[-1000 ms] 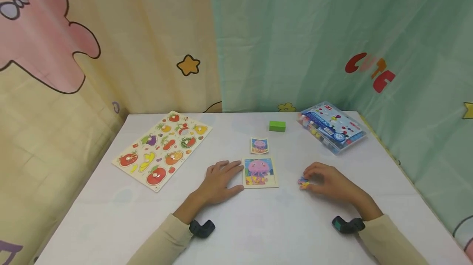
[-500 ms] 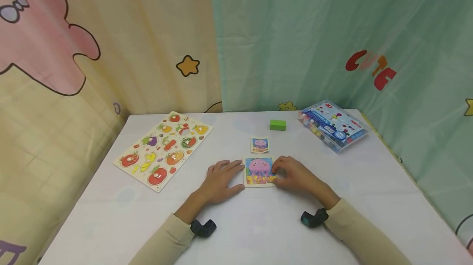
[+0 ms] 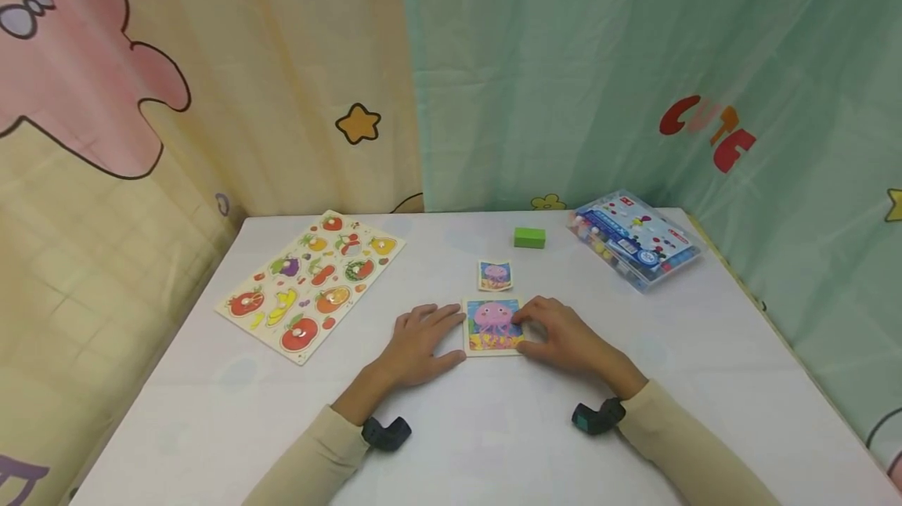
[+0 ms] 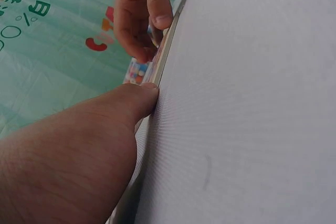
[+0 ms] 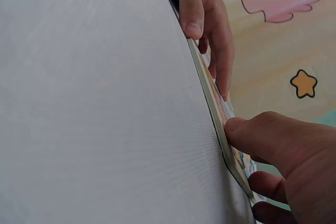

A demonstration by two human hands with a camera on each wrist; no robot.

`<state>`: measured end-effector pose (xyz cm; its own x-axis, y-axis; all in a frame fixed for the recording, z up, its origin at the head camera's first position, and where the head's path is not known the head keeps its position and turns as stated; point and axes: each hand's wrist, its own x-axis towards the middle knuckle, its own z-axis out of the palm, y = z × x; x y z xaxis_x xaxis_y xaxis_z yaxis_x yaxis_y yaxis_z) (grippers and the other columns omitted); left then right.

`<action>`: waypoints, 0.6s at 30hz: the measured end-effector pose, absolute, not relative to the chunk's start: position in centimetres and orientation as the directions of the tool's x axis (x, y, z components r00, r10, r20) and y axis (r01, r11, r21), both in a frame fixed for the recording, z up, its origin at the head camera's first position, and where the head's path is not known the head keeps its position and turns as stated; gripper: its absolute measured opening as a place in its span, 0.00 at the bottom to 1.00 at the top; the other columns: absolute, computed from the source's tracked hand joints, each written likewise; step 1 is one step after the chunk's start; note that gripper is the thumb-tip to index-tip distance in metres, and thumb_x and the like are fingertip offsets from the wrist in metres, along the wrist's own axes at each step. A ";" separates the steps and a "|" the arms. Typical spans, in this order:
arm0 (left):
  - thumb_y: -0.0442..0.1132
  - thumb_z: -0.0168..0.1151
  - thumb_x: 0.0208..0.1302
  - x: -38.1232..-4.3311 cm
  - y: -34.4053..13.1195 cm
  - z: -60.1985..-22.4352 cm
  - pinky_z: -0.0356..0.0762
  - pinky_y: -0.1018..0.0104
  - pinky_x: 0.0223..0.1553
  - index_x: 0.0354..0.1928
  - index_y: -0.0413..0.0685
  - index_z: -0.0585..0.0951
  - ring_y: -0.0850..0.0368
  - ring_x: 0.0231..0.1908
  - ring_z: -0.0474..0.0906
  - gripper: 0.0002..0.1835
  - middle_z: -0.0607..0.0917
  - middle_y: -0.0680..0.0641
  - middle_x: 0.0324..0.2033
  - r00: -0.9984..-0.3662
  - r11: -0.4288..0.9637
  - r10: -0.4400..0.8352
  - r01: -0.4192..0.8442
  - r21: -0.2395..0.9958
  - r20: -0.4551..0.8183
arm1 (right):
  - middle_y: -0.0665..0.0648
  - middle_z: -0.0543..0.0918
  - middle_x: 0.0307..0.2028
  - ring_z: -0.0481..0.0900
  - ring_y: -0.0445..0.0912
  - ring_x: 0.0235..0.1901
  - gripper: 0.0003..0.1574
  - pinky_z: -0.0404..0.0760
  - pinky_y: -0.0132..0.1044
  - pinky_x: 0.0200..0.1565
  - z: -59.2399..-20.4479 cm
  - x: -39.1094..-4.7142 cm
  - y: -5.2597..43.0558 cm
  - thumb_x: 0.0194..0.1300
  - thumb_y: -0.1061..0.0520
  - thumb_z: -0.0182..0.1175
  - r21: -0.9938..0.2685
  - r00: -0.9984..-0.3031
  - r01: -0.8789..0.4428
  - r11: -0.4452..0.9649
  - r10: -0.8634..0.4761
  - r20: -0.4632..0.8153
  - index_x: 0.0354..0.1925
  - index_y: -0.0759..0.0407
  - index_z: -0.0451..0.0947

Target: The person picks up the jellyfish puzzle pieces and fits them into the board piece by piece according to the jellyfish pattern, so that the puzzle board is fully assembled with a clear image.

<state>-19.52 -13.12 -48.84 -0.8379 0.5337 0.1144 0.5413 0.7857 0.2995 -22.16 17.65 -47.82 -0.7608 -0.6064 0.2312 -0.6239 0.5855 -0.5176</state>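
A square jigsaw puzzle [image 3: 493, 334] with a pink jellyfish picture lies flat on the table, its lower right corner now filled. My left hand [image 3: 420, 345] lies spread at its left side, fingertips and thumb touching the board's edge. From the right, my right hand [image 3: 567, 337] reaches onto the puzzle, index fingertip on the picture and thumb near the lower right edge, slightly apart. In the right wrist view the right thumb [image 5: 239, 129] rests at the board's edge, with other fingers bent beside the corner. My right fingers hide part of the picture's right side.
A small jellyfish picture card [image 3: 496, 276] lies just behind the puzzle, and a green block [image 3: 529, 238] farther back. A wooden fruit puzzle board [image 3: 310, 287] lies at the left. A clear plastic case [image 3: 634, 243] of colourful parts stands at the back right.
My right hand has brought a small puzzle piece leftward to the puzzle's lower right corner, where it now sits. Then the index finger shifted slightly up and left. My left hand stays put.
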 end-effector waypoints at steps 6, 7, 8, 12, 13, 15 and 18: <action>0.63 0.56 0.71 -19.6 -13.1 -48.8 0.55 0.40 0.64 0.76 0.58 0.67 0.44 0.72 0.56 0.36 0.63 0.54 0.75 -0.838 0.786 0.534 0.541 0.301 0.112 | 0.47 0.77 0.47 0.73 0.47 0.49 0.17 0.73 0.50 0.51 -48.0 -22.2 17.8 0.61 0.52 0.74 -0.519 -0.751 -0.635 0.571 -0.614 0.243 0.49 0.47 0.86; 0.63 0.56 0.71 -19.6 -13.1 -48.8 0.55 0.40 0.64 0.76 0.58 0.67 0.44 0.72 0.56 0.36 0.63 0.54 0.75 -0.838 0.785 0.534 0.541 0.301 0.113 | 0.47 0.77 0.47 0.73 0.47 0.49 0.17 0.73 0.50 0.50 -48.0 -22.2 17.7 0.61 0.52 0.74 -0.523 -0.751 -0.635 0.569 -0.614 0.244 0.49 0.47 0.87; 0.63 0.56 0.71 -19.7 -13.1 -48.9 0.55 0.40 0.64 0.76 0.58 0.67 0.44 0.72 0.56 0.36 0.63 0.54 0.75 -0.838 0.785 0.534 0.541 0.301 0.114 | 0.47 0.77 0.47 0.73 0.48 0.49 0.16 0.72 0.50 0.50 -48.0 -22.2 17.7 0.61 0.52 0.74 -0.527 -0.752 -0.633 0.566 -0.613 0.244 0.48 0.47 0.87; 0.63 0.56 0.71 -19.6 -13.1 -48.9 0.55 0.40 0.64 0.76 0.58 0.67 0.45 0.72 0.56 0.36 0.63 0.54 0.75 -0.842 0.787 0.529 0.534 0.309 0.108 | 0.47 0.77 0.48 0.72 0.48 0.50 0.16 0.69 0.50 0.50 -48.3 -22.2 17.7 0.61 0.51 0.74 -0.550 -0.766 -0.611 0.569 -0.600 0.231 0.48 0.46 0.87; 0.63 0.56 0.70 -19.6 -13.1 -48.9 0.55 0.39 0.64 0.76 0.58 0.67 0.44 0.72 0.56 0.36 0.63 0.54 0.75 -0.842 0.786 0.528 0.533 0.313 0.107 | 0.48 0.77 0.48 0.72 0.48 0.50 0.16 0.69 0.50 0.50 -48.3 -22.2 17.7 0.61 0.51 0.74 -0.556 -0.770 -0.606 0.568 -0.596 0.229 0.48 0.46 0.87; 0.63 0.57 0.70 -19.5 -13.1 -49.0 0.55 0.39 0.64 0.75 0.58 0.67 0.44 0.72 0.56 0.36 0.64 0.54 0.75 -0.843 0.786 0.527 0.531 0.317 0.107 | 0.47 0.76 0.48 0.72 0.48 0.50 0.15 0.68 0.51 0.50 -48.4 -22.1 17.6 0.61 0.50 0.74 -0.559 -0.778 -0.596 0.577 -0.587 0.224 0.48 0.45 0.86; 0.63 0.57 0.70 -19.6 -13.1 -49.0 0.55 0.39 0.64 0.75 0.58 0.68 0.44 0.72 0.56 0.36 0.64 0.54 0.75 -0.844 0.786 0.525 0.531 0.317 0.112 | 0.46 0.76 0.48 0.71 0.48 0.50 0.15 0.68 0.52 0.50 -48.4 -22.2 17.6 0.61 0.50 0.74 -0.555 -0.790 -0.584 0.593 -0.574 0.218 0.47 0.43 0.85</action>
<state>-19.56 -13.06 -48.96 -0.8437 0.5251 0.1120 0.5311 0.7857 0.3170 -22.16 17.57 -48.40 -0.7897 -0.5737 0.2176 -0.5836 0.5927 -0.5551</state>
